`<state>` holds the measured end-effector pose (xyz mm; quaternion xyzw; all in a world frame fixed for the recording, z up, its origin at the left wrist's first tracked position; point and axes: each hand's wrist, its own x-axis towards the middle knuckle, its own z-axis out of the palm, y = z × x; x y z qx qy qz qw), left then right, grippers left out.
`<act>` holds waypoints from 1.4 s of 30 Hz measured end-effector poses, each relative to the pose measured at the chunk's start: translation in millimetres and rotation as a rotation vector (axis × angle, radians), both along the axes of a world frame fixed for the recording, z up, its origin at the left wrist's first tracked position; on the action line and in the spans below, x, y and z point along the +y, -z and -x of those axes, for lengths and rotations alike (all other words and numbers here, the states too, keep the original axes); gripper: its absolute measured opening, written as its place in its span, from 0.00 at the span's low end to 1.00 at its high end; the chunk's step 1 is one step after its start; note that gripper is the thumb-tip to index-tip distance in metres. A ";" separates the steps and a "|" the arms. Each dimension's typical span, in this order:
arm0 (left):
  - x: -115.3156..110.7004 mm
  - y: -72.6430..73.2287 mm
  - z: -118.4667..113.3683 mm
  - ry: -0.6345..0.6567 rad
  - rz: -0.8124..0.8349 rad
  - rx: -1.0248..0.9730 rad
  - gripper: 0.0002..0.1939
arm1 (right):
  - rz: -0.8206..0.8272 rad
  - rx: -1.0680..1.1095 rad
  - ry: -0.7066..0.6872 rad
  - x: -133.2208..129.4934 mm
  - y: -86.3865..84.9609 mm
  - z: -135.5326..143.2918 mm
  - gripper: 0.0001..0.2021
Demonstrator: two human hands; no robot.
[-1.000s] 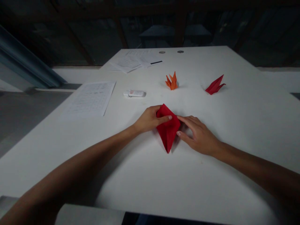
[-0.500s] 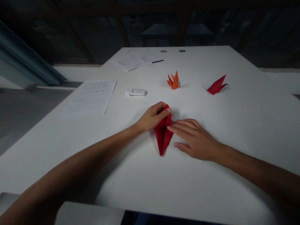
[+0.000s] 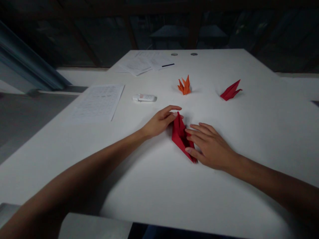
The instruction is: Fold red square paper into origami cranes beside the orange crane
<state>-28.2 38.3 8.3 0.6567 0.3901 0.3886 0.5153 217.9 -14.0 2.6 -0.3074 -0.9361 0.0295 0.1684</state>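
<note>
We see a white table (image 3: 254, 129). It bears printed papers (image 3: 101, 101), a small white object (image 3: 146, 97), an orange origami (image 3: 185, 87) and a red origami (image 3: 229, 92).

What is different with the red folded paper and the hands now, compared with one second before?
The kite-shaped red folded paper looks narrower; its near tip has swung right. The left hand has moved its thumb from the paper's middle to its far tip; the right hand stays at its right side. The orange folded-paper bird stayed put.
</note>
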 end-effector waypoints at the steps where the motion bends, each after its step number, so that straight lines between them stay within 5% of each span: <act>1: 0.8 -0.9 2.8 0.037 -0.007 0.000 0.22 | 0.006 0.010 0.016 0.3 0.4 0.1 0.19; 6: 2.0 0.7 10.4 0.164 -0.071 0.077 0.29 | 0.040 0.103 0.083 1.6 5.9 1.5 0.16; 14: -0.2 12.0 2.2 -0.012 -0.235 0.280 0.26 | 0.100 0.193 0.072 1.9 7.6 3.6 0.17; 27: -2.7 3.5 -3.4 -0.098 0.045 -0.055 0.31 | 0.142 0.163 0.112 6.7 8.4 1.9 0.11; 36: -7.7 5.0 -0.3 0.081 -0.023 0.065 0.52 | 0.171 0.196 0.145 8.0 10.4 1.7 0.11; 42: -8.1 11.7 -4.3 0.011 -0.074 0.154 0.48 | 0.235 0.245 0.154 11.8 10.2 -0.4 0.08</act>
